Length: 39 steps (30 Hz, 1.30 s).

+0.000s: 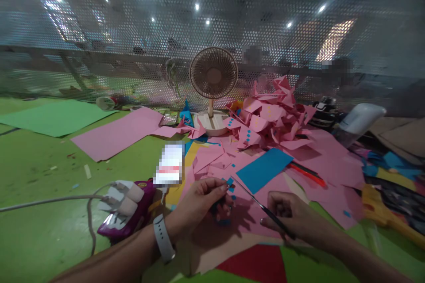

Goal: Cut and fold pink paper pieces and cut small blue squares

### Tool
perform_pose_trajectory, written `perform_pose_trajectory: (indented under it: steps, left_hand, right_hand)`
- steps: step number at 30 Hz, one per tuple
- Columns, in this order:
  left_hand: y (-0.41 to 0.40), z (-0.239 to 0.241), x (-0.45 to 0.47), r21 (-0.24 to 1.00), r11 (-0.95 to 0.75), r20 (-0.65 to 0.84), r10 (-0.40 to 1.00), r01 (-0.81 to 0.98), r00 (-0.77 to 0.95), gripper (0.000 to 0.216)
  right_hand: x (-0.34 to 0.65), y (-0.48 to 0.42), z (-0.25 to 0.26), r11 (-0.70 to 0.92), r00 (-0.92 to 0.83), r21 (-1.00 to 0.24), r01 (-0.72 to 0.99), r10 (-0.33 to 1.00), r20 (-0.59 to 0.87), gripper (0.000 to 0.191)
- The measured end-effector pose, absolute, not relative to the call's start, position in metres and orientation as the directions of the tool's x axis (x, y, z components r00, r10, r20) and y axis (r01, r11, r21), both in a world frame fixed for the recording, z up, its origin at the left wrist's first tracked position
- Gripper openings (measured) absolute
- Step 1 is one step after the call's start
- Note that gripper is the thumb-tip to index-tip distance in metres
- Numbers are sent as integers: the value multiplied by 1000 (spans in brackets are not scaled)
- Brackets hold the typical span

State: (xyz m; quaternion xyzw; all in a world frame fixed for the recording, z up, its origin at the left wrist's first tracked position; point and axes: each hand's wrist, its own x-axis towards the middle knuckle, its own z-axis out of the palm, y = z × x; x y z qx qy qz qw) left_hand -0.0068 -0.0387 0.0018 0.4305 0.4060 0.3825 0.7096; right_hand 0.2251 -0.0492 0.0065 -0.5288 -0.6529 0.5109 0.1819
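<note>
A small blue paper piece [230, 181] is pinched between the thumb and forefinger of my left hand [209, 192], whose other fingers curl beneath. My right hand [287, 212] is closed on a slim pointed metal tool with a dark handle [274, 217]. Its tip points toward the blue piece, close to my left fingertips; whether they touch I cannot tell. More tiny blue squares lie around my left fingers on the pink paper [245, 225]. Beyond both hands rests a larger blue paper rectangle [264, 169]. Part of the tool is hidden by my right fingers.
A pile of folded pink paper shapes [270, 115] stands beside a small fan [213, 75]. To the left are a lit phone [170, 163] and a purple case with plugs and cables [122, 212]. A red-and-black tool [308, 173] and yellow-handled object [375, 208] lie right.
</note>
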Motion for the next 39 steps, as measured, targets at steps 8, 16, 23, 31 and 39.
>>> perform_pose_trajectory:
  steps: [8,16,23,31,39]
  left_hand:
    - [-38,4,-8,911,352,-255,890,-214,378,26]
    - [-39,1,-7,906,373,-268,871,-199,413,28]
    - [-39,0,-8,908,373,-271,869,-189,414,27]
    - [-40,-1,-7,908,375,-273,869,-189,413,26]
    - [-38,-1,-7,911,364,-264,875,-193,406,28]
  right_hand:
    - [221,-55,19,-128,-408,-845,519,832,-376,34]
    - [217,-55,16,-121,-419,-831,543,819,-393,35]
    - [216,-55,18,-124,-419,-836,535,820,-390,35]
    - [217,-54,13,-102,-419,-830,548,825,-378,32]
    - [218,-53,10,-103,-400,-818,566,833,-381,32]
